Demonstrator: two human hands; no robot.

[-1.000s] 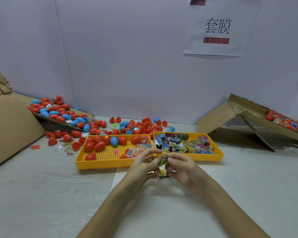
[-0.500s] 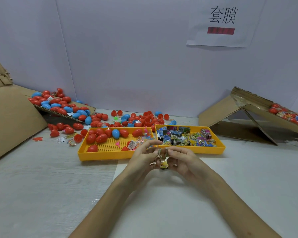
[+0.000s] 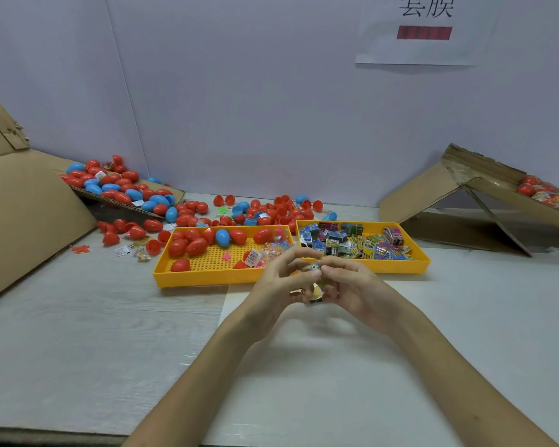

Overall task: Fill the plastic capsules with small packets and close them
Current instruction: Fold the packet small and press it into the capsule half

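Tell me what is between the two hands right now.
In the head view, a small packet sits between the left hand and the right hand, and both pinch it. Whether a capsule half is there too cannot be told.

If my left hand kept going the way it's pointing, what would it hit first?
Likely the small packet that the left hand pinches, then the right hand just beyond it; depth is unclear.
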